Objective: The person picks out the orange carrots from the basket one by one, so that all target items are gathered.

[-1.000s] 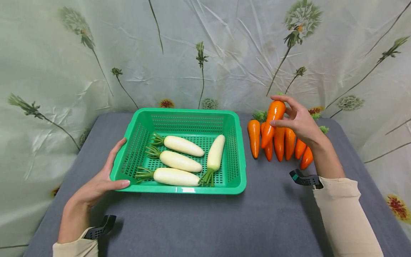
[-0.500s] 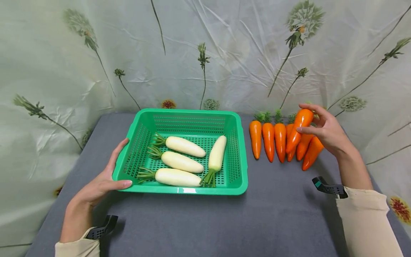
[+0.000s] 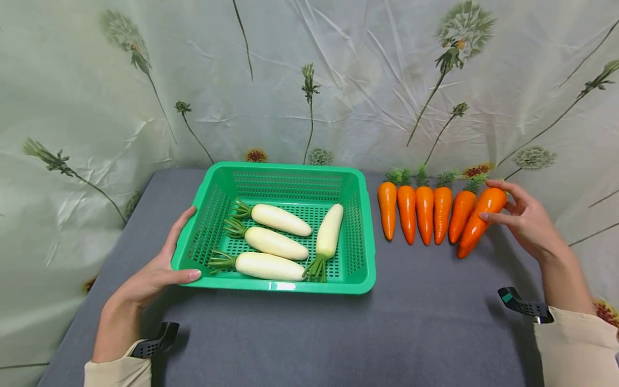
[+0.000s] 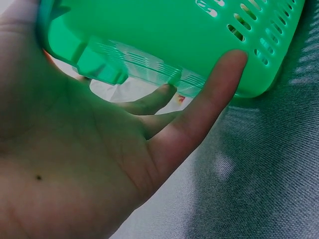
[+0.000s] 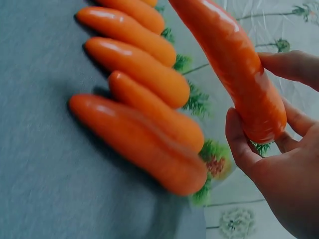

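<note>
My right hand (image 3: 529, 220) pinches an orange carrot (image 3: 483, 215) by its thick end, at the right end of a row of carrots (image 3: 425, 215). In the right wrist view the held carrot (image 5: 239, 69) is raised off the table, tip toward the upper left. The rightmost lying carrot (image 5: 139, 144) shows there; in the head view the held carrot hides it. My left hand (image 3: 150, 274) rests against the left front corner of a green basket (image 3: 309, 287), thumb on the rim. Its straight fingers touch the wall in the left wrist view. Several white radishes (image 3: 273, 242) lie in the basket.
A grey cloth (image 3: 290, 338) covers the table beneath the basket and carrots. Behind it hangs a pale, plant-printed backdrop (image 3: 271, 107). A wristband camera sits on each wrist: left (image 3: 157, 344) and right (image 3: 524, 306).
My right hand has carried the carrot rightward over the row, from near its left part to its right end. The lying carrots and basket stay put, as does my left hand.
</note>
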`<control>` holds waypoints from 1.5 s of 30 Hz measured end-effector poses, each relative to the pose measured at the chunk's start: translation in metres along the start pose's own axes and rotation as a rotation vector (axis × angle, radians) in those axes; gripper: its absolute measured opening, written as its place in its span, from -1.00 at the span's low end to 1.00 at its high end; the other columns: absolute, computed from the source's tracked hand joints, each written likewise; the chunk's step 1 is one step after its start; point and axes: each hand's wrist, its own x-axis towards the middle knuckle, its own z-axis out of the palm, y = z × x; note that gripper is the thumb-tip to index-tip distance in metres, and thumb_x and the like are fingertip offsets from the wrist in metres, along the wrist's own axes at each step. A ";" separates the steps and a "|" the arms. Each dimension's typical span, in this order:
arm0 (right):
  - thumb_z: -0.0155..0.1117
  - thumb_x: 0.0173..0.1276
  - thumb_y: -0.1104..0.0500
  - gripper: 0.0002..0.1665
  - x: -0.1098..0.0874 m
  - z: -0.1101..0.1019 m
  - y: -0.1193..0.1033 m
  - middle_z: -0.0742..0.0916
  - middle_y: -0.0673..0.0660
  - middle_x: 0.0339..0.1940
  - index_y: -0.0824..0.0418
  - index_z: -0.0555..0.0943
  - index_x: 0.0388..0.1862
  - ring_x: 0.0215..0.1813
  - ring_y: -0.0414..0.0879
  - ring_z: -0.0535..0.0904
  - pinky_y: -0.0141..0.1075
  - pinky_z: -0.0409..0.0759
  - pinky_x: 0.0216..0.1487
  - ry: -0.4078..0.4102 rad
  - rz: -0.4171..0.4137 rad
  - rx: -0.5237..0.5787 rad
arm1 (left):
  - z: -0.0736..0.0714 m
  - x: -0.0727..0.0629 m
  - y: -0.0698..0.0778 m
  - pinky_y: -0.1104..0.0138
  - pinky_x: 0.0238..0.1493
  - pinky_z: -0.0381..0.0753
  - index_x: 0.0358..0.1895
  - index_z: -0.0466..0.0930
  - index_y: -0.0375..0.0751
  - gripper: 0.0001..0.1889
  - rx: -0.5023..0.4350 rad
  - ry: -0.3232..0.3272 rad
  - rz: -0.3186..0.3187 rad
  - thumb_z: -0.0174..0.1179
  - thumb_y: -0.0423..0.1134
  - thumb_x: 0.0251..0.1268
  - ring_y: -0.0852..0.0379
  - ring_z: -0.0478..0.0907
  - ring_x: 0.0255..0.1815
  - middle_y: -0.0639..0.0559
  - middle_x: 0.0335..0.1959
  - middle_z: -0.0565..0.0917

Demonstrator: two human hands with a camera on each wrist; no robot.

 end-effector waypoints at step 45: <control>0.48 0.35 0.25 -0.08 -0.030 -0.043 0.042 -0.04 0.33 0.73 0.02 0.33 0.63 0.06 -0.66 0.25 -0.78 0.35 -0.15 0.124 0.162 -0.715 | 0.000 -0.001 0.001 0.48 0.10 0.43 0.67 -0.40 0.50 0.24 0.045 0.032 -0.023 0.31 -0.44 0.23 0.28 0.38 0.28 -0.19 0.54 0.00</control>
